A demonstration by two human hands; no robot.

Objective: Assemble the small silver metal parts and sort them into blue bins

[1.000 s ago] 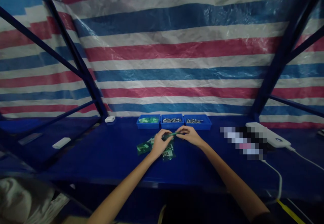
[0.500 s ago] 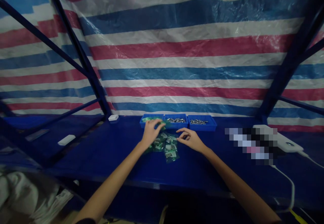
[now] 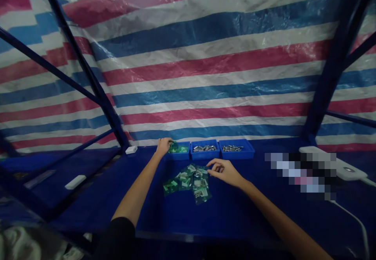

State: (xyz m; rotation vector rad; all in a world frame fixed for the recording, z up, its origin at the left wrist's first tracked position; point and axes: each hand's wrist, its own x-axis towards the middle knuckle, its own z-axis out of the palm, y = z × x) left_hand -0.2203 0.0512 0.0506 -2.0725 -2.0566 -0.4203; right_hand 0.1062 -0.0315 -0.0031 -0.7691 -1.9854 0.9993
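My left hand [image 3: 163, 145] reaches far forward to the left blue bin [image 3: 178, 155], which holds green bags; its fingers curl at the bin's left rim, and what they hold is hidden. My right hand [image 3: 223, 171] hovers just right of a heap of small green plastic bags [image 3: 188, 180] on the blue bench, thumb and fingers pinched together with nothing clear between them. The middle bin [image 3: 205, 152] and the right bin [image 3: 237, 151] hold small silvery metal parts.
A white power bank [image 3: 346, 169] with a cable lies at the right beside a blurred-out patch. Two small white blocks [image 3: 131, 149] [image 3: 75, 182] sit at the left. Dark blue rack posts [image 3: 329, 75] stand either side, with a striped tarp behind.
My left hand left the bag heap and stretched forward to the left bin. My right hand let go of the green bag and stayed near the heap. The camera tilted up a little.
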